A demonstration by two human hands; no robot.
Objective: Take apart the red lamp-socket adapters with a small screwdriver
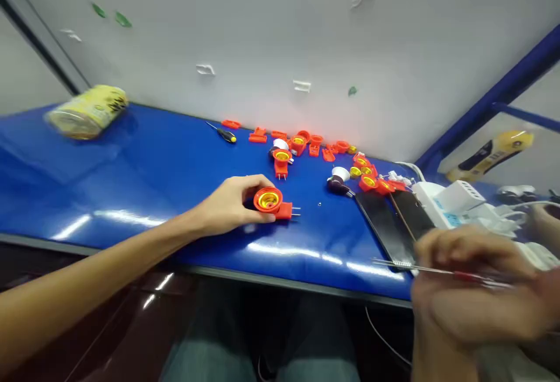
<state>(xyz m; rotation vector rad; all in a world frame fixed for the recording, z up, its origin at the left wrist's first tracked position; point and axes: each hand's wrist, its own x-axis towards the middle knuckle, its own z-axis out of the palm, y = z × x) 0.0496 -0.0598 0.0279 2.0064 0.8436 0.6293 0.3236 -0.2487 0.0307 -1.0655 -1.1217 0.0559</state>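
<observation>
My left hand (236, 204) grips an orange lamp socket (268, 200) with a gold threaded inside, just above the blue table (175, 172); its two metal prongs point right. At the lower right, my right hand (476, 259) is smeared by motion, its fingers closed around a screwdriver (464, 276) with a red part and a thin metal shaft pointing left. Beyond my left hand stands another orange socket (282, 159) with its prongs toward me.
Orange parts (258, 135) lie along the wall. A black-and-yellow screwdriver (226, 135) lies at the back left, a yellow-labelled jar (90, 111) farther left. A dark phone (385, 227) and a white power strip (437, 201) are on the right.
</observation>
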